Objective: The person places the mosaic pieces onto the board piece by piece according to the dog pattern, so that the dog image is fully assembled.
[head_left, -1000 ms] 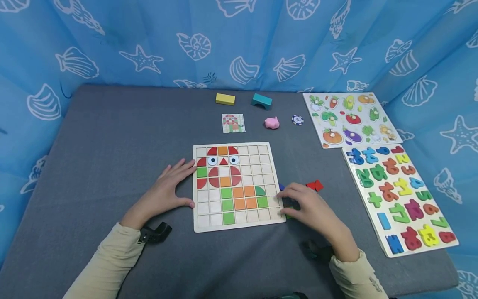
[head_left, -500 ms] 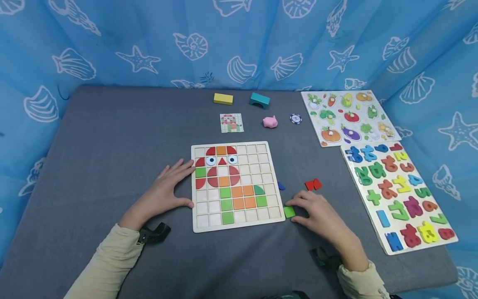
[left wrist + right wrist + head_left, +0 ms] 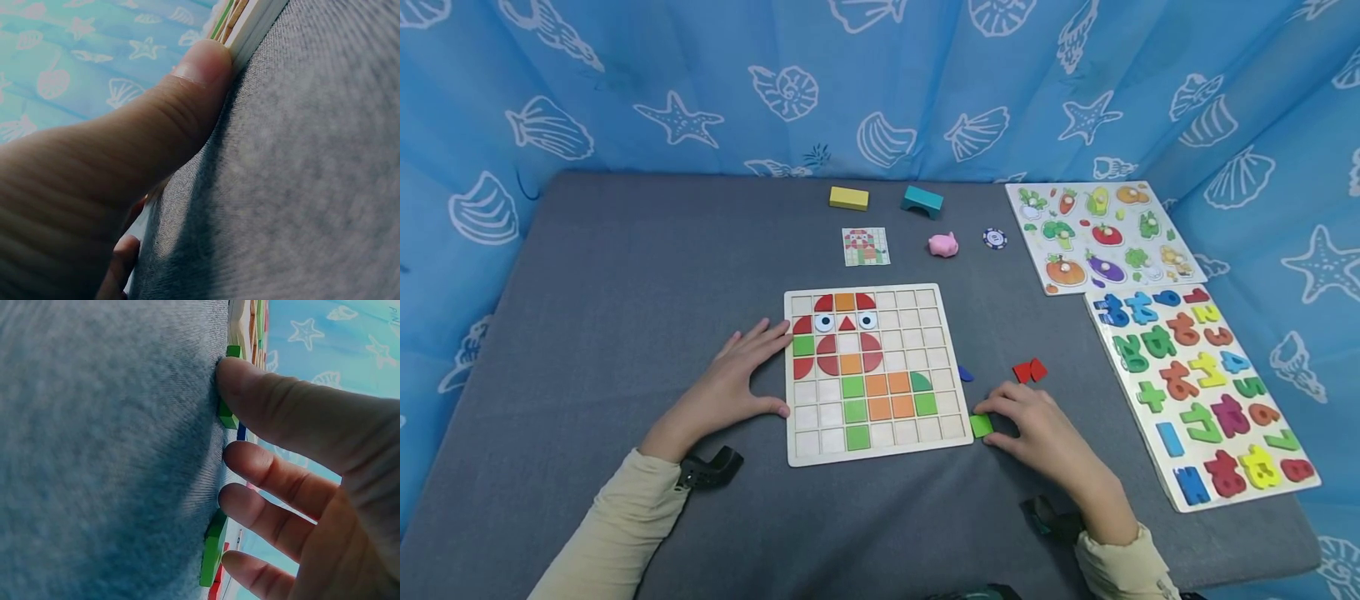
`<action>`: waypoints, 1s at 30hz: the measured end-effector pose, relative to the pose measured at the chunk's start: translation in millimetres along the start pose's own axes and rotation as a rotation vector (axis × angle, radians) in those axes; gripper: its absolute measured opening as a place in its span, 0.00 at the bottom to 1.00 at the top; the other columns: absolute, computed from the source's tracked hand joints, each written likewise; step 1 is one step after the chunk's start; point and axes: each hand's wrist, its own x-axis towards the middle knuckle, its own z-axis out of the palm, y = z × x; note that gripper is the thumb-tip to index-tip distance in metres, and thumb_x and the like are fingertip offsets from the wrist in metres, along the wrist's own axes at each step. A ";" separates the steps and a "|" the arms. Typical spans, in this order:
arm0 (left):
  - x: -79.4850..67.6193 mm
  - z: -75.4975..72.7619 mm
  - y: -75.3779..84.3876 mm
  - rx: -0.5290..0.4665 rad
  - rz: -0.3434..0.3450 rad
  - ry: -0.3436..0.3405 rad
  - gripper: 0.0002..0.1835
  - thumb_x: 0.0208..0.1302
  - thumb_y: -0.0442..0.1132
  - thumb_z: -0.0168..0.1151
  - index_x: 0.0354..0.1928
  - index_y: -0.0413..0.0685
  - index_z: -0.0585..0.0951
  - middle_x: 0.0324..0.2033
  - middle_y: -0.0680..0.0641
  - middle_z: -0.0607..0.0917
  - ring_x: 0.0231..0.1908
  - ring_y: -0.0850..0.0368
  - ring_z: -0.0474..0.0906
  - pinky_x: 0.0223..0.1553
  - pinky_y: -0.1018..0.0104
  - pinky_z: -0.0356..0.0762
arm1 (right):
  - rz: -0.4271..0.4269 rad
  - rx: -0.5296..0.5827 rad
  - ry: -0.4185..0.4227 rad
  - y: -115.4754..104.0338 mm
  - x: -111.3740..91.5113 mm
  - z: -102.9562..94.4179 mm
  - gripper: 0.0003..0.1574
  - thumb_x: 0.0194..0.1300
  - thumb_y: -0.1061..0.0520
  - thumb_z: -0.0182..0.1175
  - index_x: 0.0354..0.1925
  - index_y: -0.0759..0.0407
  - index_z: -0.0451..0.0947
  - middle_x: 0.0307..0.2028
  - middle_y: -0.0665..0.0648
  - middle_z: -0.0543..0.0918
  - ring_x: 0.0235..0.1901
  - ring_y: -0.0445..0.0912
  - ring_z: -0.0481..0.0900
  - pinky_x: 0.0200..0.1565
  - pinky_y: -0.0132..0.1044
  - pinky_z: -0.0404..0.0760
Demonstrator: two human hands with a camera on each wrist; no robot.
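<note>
A wooden grid board (image 3: pixel 880 454) lies mid-table, filled partly with red, orange and green tiles and two eye pieces. My left hand (image 3: pixel 735 383) rests at its left edge, fingers spread, with the thumb (image 3: pixel 203 65) against the side. Just off the lower right corner is a green square tile (image 3: pixel 981 426). The thumb and index finger of my right hand (image 3: pixel 1033 425) pinch its edges, while the thumb overlaps the tile in the right wrist view. Another green piece (image 3: pixel 214 547) lies under that hand, hidden in the head view.
Red pieces (image 3: pixel 1028 371) and a blue piece (image 3: pixel 965 374) lie right of the board. Beyond it are a pattern card (image 3: pixel 866 247), pink pig (image 3: pixel 943 244), poker chip (image 3: pixel 995 239), yellow block (image 3: pixel 848 198) and teal arch (image 3: pixel 922 201). Vegetable (image 3: pixel 1026 246) and letter puzzles (image 3: pixel 1165 467) occupy the right.
My right hand has drawn back rightward from the board's edge, and the green square tile shows at its fingertips. Over the last half second little moves. My left hand stays put.
</note>
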 end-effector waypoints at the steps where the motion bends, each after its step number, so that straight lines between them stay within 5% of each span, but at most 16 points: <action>1: -0.1 -0.1 0.1 0.001 0.000 0.001 0.54 0.34 0.63 0.68 0.66 0.53 0.58 0.67 0.52 0.54 0.68 0.52 0.40 0.64 0.46 0.35 | 0.001 -0.001 -0.001 -0.1 0.0 -0.1 0.20 0.40 0.54 0.72 0.37 0.50 0.81 0.35 0.47 0.76 0.37 0.40 0.73 0.40 0.41 0.67; 30: -0.6 1.1 0.0 0.010 0.004 0.013 0.54 0.34 0.64 0.67 0.66 0.53 0.59 0.67 0.53 0.54 0.68 0.52 0.40 0.64 0.46 0.36 | -0.057 0.052 0.033 -17.4 11.9 -5.8 0.19 0.43 0.54 0.70 0.38 0.52 0.79 0.37 0.46 0.78 0.40 0.40 0.74 0.45 0.43 0.71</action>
